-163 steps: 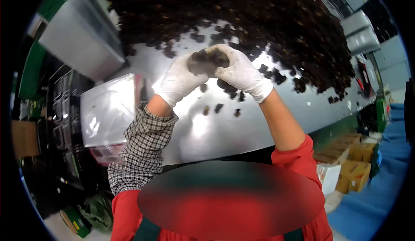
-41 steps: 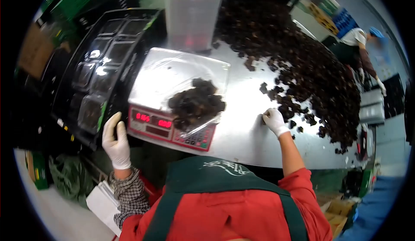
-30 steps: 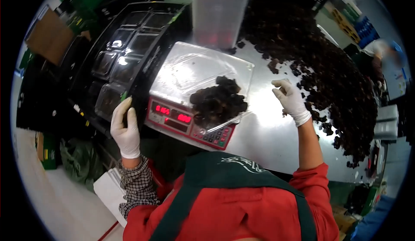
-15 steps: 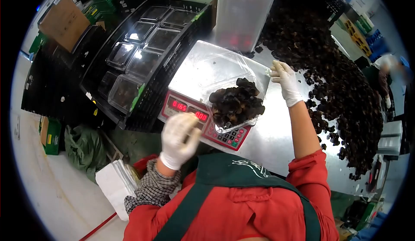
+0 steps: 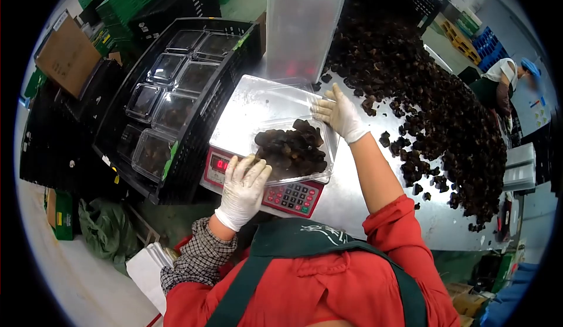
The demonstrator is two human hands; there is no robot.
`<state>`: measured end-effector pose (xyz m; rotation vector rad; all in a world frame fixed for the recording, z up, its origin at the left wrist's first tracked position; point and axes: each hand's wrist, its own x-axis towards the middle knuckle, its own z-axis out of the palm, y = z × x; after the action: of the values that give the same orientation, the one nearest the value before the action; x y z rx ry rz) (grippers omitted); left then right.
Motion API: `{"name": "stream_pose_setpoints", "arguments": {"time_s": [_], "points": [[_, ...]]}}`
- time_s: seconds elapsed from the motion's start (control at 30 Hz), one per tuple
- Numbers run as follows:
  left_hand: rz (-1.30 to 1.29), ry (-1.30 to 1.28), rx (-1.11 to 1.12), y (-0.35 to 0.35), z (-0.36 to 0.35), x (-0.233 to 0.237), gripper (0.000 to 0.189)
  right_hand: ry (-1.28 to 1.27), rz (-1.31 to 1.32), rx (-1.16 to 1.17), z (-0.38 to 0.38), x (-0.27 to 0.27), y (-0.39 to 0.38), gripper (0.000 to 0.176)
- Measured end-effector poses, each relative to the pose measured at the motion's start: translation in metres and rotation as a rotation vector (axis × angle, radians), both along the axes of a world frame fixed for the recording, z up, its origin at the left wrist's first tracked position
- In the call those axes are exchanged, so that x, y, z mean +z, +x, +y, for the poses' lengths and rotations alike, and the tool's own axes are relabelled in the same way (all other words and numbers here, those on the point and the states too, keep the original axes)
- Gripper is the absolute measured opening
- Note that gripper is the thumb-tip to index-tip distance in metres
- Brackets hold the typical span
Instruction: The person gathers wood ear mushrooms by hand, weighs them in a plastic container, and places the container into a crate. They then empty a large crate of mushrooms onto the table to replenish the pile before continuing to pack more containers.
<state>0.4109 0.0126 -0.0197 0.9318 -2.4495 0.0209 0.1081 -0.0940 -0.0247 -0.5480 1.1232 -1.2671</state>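
Observation:
A clear plastic clamshell box holds dark, curled pieces that look like wood ear mushrooms. It sits on the steel pan of a red digital scale. Its clear lid is raised at the far side. My left hand, in a white glove, has its fingers stretched out at the box's near-left edge, covering part of the red display. My right hand, also gloved, is open by the lid's right side, fingertips against the clear plastic.
Left of the scale, a black crate holds several lidded clear boxes. A large heap of dark mushrooms covers the steel table's right side. Behind the scale stands a tall translucent stack. A co-worker bends at the far right.
My left hand has moved from in front of the scale to the box's near-left edge. My right hand has shifted left along with the lid. The view has turned slightly, bringing the co-worker further in.

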Motion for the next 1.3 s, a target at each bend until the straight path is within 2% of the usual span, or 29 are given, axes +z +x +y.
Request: {"name": "stream_pose_setpoints", "arguments": {"time_s": [0.07, 0.1, 0.2, 0.23, 0.27, 0.33, 0.4, 0.47, 0.53, 0.57, 0.6, 0.67, 0.73, 0.8, 0.83, 0.87, 0.93, 1.03, 1.13, 1.27, 1.3], "points": [[0.03, -0.011, -0.005, 0.001, -0.002, 0.004, 0.045, -0.013, -0.094, -0.022, -0.005, 0.014, 0.007, 0.088], [0.027, -0.018, -0.014, 0.002, -0.003, 0.004, 0.046, -0.028, -0.091, -0.052, -0.006, 0.02, 0.009, 0.084], [0.041, -0.037, -0.006, 0.004, -0.006, 0.001, 0.047, -0.328, -0.116, 0.126, 0.007, 0.024, -0.005, 0.084], [0.056, -0.041, 0.015, 0.003, -0.007, 0.002, 0.048, -0.372, 0.067, 0.188, 0.018, 0.04, -0.001, 0.086], [0.072, -0.041, 0.037, 0.003, -0.007, 0.003, 0.048, -0.493, 0.3, 0.331, 0.034, 0.052, 0.0, 0.073], [0.13, -0.032, 0.045, 0.004, -0.006, 0.007, 0.042, -0.44, 0.617, 0.502, 0.074, 0.064, 0.014, 0.048], [0.272, 0.044, 0.006, 0.013, -0.003, 0.009, 0.039, -0.874, 1.399, 0.507, 0.114, 0.071, 0.029, 0.036], [0.45, 0.114, 0.076, 0.029, 0.003, -0.002, 0.029, -0.812, 1.542, 0.546, 0.139, 0.055, 0.04, 0.039], [0.723, 0.557, 0.254, 0.028, 0.008, -0.001, 0.025, -0.824, 1.525, 0.461, 0.149, 0.039, 0.042, 0.039], [0.945, 0.906, 0.261, 0.019, 0.003, 0.0, 0.026, -0.851, 1.513, 0.408, 0.149, 0.032, 0.042, 0.038], [1.021, 1.291, 0.212, 0.019, -0.005, 0.009, 0.029, -0.895, 1.496, 0.355, 0.145, 0.03, 0.045, 0.036], [1.09, 1.575, 0.151, 0.015, -0.014, 0.005, 0.027, -0.896, 1.483, 0.353, 0.144, 0.029, 0.048, 0.037], [1.136, 1.63, 0.186, 0.011, -0.022, 0.004, 0.022, -0.861, 1.467, 0.386, 0.147, 0.031, 0.046, 0.042], [1.101, 1.652, 0.136, 0.01, -0.028, -0.001, 0.018, -0.714, 1.282, 0.191, 0.157, 0.027, 0.043, 0.052], [1.074, 1.629, 0.131, 0.009, -0.028, 0.0, 0.017, -0.593, 1.311, 0.074, 0.16, 0.02, 0.035, 0.06], [1.045, 1.608, 0.126, 0.009, -0.028, 0.002, 0.017, -0.422, 1.266, 0.048, 0.162, 0.018, 0.027, 0.052], [1.024, 1.568, 0.099, 0.008, -0.026, 0.004, 0.017, 0.085, 0.594, 0.238, 0.161, 0.004, 0.006, 0.033], [0.996, 1.54, 0.081, 0.004, -0.029, 0.007, 0.017, 0.121, 0.162, 0.213, 0.165, -0.001, 0.008, 0.012], [0.949, 1.53, 0.079, 0.005, -0.03, 0.008, 0.016, 0.084, -0.056, 0.176, 0.161, -0.002, 0.012, 0.011], [0.946, 1.476, 0.02, 0.008, -0.031, 0.001, 0.016, 0.063, 0.004, 0.146, 0.156, -0.002, 0.019, 0.008], [0.962, 1.453, 0.002, 0.011, -0.029, 0.003, 0.015, 0.097, 0.089, 0.096, 0.153, 0.006, 0.029, 0.01]]}}
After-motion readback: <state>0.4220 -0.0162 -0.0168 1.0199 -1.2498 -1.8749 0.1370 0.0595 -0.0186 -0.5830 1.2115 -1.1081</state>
